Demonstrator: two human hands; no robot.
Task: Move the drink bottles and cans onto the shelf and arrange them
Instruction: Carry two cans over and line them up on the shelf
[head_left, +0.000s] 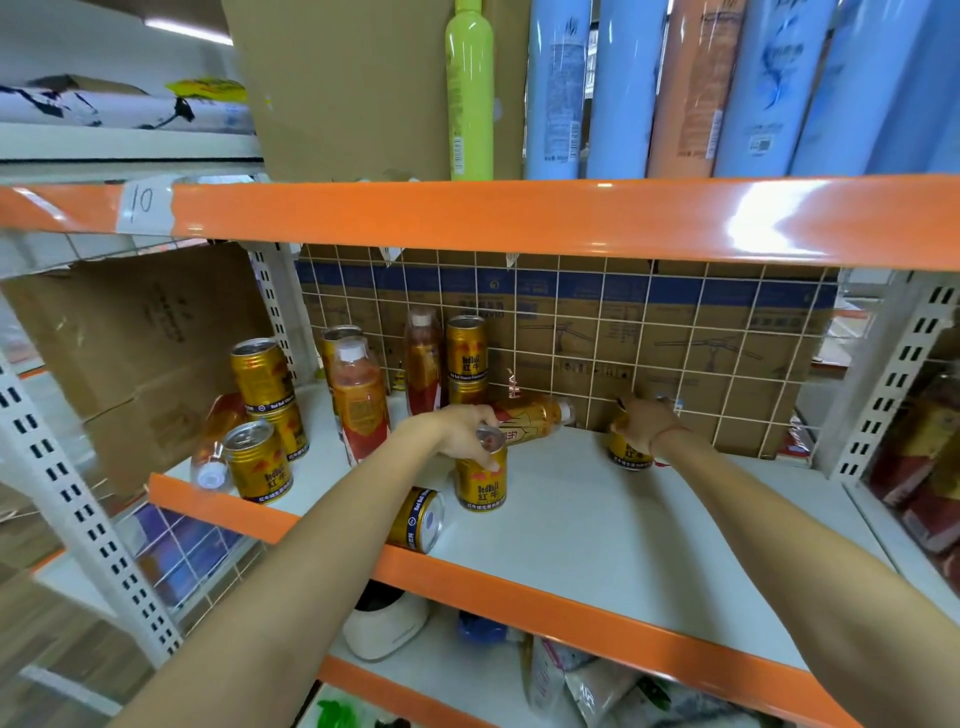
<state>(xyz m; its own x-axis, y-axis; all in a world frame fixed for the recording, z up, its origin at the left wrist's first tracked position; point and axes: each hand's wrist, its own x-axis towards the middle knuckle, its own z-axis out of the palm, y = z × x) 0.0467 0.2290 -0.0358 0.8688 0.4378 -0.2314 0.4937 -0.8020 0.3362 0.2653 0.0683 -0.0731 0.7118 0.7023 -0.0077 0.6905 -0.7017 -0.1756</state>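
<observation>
On the white shelf (597, 525) with its orange edge, the left hand (457, 423) curls its fingers around an upright gold can (480, 480) near the front, while the right hand (641, 418) seems to grip another can (626, 449) by the back grid, so both should be set down straight, clear of the lying bottle (530, 415).

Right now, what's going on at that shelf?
Left hand grips upright can. Right hand holds can by mesh. Toppled can at shelf edge.

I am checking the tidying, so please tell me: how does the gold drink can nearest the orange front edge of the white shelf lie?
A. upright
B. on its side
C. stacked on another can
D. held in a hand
B: the gold drink can lies on its side at the white shelf's front edge, with no hand on it.
</observation>
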